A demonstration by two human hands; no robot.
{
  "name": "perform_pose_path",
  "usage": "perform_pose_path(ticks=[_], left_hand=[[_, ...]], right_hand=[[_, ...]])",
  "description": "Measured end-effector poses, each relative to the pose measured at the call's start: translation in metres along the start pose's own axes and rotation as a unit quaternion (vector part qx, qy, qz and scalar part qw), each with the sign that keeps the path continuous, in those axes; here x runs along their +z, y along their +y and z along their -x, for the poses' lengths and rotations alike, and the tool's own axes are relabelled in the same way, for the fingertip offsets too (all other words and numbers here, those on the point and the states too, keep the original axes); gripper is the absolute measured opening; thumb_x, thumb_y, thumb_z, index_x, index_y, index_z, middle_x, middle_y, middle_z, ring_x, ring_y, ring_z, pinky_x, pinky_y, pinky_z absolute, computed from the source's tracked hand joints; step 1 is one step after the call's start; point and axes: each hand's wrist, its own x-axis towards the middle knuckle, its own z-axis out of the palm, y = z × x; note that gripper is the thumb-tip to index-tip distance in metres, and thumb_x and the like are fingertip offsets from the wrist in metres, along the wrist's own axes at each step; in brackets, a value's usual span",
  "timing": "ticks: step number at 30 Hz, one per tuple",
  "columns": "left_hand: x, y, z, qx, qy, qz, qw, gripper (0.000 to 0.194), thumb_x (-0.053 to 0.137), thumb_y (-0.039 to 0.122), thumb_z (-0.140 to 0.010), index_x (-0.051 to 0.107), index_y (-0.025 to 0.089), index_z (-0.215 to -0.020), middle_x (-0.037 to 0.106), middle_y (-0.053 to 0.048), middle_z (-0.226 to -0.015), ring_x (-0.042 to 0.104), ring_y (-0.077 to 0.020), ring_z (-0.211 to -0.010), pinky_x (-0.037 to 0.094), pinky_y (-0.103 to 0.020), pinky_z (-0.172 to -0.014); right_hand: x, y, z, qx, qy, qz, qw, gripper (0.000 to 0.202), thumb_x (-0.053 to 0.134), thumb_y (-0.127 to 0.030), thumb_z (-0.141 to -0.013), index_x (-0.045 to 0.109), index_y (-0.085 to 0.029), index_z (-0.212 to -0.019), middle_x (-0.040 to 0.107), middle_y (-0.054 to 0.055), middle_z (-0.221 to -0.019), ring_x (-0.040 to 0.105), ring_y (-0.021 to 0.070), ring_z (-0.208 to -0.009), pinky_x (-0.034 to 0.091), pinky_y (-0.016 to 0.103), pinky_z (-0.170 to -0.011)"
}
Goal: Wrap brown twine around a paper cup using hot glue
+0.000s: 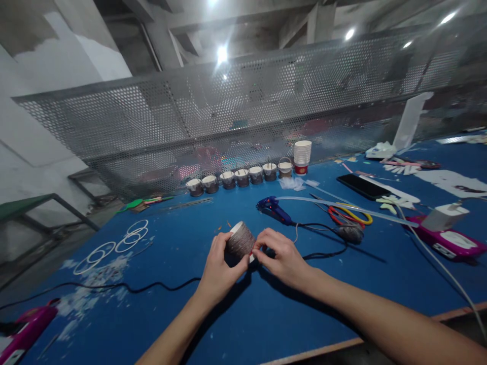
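Observation:
A paper cup [241, 240] wound with grey-brown yarn lies tilted on its side between my hands, a bit of red and white showing at its near end. My left hand [221, 268] grips it with fingers over the far side and thumb near the rim. At that near end, my right hand [279, 255] pinches its fingertips together against the cup; what lies between them is too small to make out. Beyond the right hand rests a blue glue gun [274, 210] with a clear glue stick [342, 205] in its back.
A row of several wrapped cups [242, 177] and a cup stack [302, 157] stand by the perforated metal screen [228, 121]. White rings [131, 236] lie left. Scissors [348, 215], a yarn ball [350, 233], a phone [362, 187] and a pink power strip [449, 238] lie right.

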Motion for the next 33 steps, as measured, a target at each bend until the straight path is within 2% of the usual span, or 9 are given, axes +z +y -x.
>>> perform_pose_path(ticks=[3, 11, 16, 19, 22, 25, 29, 31, 33], left_hand=[[0.000, 0.001, 0.000, 0.004, -0.002, -0.008, 1.000, 0.026, 0.062, 0.028, -0.077, 0.051, 0.022, -0.099, 0.056, -0.002, -0.092, 0.056, -0.0193, -0.085, 0.048, -0.035, -0.079], [-0.002, 0.007, 0.001, -0.012, -0.003, 0.005, 1.000, 0.027, 0.061, 0.026, -0.074, 0.049, 0.021, -0.098, 0.055, -0.001, -0.090, 0.057, -0.0184, -0.082, 0.048, -0.034, -0.077], [-0.001, 0.003, 0.001, -0.001, 0.012, -0.001, 1.000, 0.027, 0.064, 0.027, -0.073, 0.048, 0.022, -0.095, 0.053, 0.000, -0.087, 0.056, -0.0174, -0.080, 0.048, -0.032, -0.074], [-0.002, 0.001, 0.000, -0.006, 0.032, 0.010, 0.999, 0.025, 0.063, 0.028, -0.073, 0.048, 0.022, -0.092, 0.051, 0.000, -0.087, 0.055, -0.0168, -0.079, 0.048, -0.031, -0.074], [-0.005, 0.002, -0.002, -0.018, 0.052, 0.030, 0.998, 0.025, 0.063, 0.027, -0.073, 0.048, 0.022, -0.092, 0.049, 0.000, -0.087, 0.053, -0.0160, -0.079, 0.048, -0.030, -0.073], [-0.009, 0.002, -0.005, -0.035, 0.057, 0.058, 0.996, 0.023, 0.063, 0.027, -0.072, 0.046, 0.023, -0.088, 0.048, 0.001, -0.085, 0.053, -0.0152, -0.077, 0.048, -0.029, -0.073], [-0.012, 0.000, -0.007, -0.055, 0.062, 0.082, 0.993, 0.023, 0.063, 0.028, -0.072, 0.045, 0.023, -0.087, 0.048, 0.002, -0.083, 0.053, -0.0147, -0.075, 0.048, -0.029, -0.072], [-0.012, -0.002, -0.007, -0.058, 0.063, 0.085, 0.993, 0.023, 0.063, 0.029, -0.072, 0.046, 0.023, -0.087, 0.048, 0.002, -0.083, 0.053, -0.0145, -0.075, 0.047, -0.028, -0.072], [-0.013, -0.003, -0.008, -0.060, 0.055, 0.092, 0.992, 0.022, 0.062, 0.030, -0.073, 0.046, 0.022, -0.087, 0.048, 0.002, -0.083, 0.053, -0.0143, -0.075, 0.046, -0.028, -0.072]], right_hand=[[0.000, 0.000, 0.000, -0.013, 0.003, 0.024, 1.000, 0.013, 0.054, -0.016, -0.089, 0.057, -0.018, -0.077, 0.061, 0.003, -0.077, 0.055, 0.0157, -0.073, 0.041, 0.029, -0.068], [0.001, 0.000, 0.001, 0.049, -0.007, 0.041, 0.998, 0.013, 0.060, -0.011, -0.082, 0.056, -0.019, -0.072, 0.061, 0.000, -0.075, 0.056, 0.0155, -0.073, 0.039, 0.029, -0.070], [0.000, -0.003, 0.000, 0.053, -0.001, 0.015, 0.998, 0.014, 0.058, -0.013, -0.083, 0.055, -0.019, -0.071, 0.060, 0.001, -0.074, 0.055, 0.0156, -0.072, 0.040, 0.029, -0.070], [-0.003, -0.007, 0.001, 0.025, -0.017, -0.039, 0.999, 0.015, 0.056, -0.017, -0.087, 0.055, -0.019, -0.072, 0.059, 0.001, -0.074, 0.055, 0.0151, -0.070, 0.042, 0.028, -0.067], [-0.010, -0.015, 0.000, -0.039, -0.055, -0.076, 0.995, 0.013, 0.054, -0.021, -0.089, 0.057, -0.019, -0.076, 0.062, 0.003, -0.077, 0.056, 0.0151, -0.070, 0.044, 0.028, -0.067], [-0.024, -0.022, -0.005, -0.070, -0.046, -0.084, 0.993, 0.013, 0.052, -0.023, -0.091, 0.059, -0.019, -0.081, 0.063, 0.005, -0.080, 0.057, 0.0160, -0.073, 0.046, 0.029, -0.069], [-0.049, -0.013, -0.014, 0.021, -0.010, -0.036, 0.999, 0.021, 0.047, -0.028, -0.093, 0.058, -0.019, -0.077, 0.062, 0.003, -0.075, 0.057, 0.0155, -0.070, 0.046, 0.027, -0.066], [-0.063, 0.003, -0.015, 0.098, -0.057, 0.026, 0.993, 0.028, 0.047, -0.034, -0.092, 0.057, -0.020, -0.070, 0.060, 0.002, -0.068, 0.056, 0.0156, -0.064, 0.044, 0.027, -0.061], [-0.074, 0.023, -0.015, 0.173, -0.129, 0.100, 0.971, 0.035, 0.047, -0.041, -0.091, 0.057, -0.020, -0.065, 0.059, 0.001, -0.062, 0.056, 0.0165, -0.058, 0.041, 0.027, -0.056]])
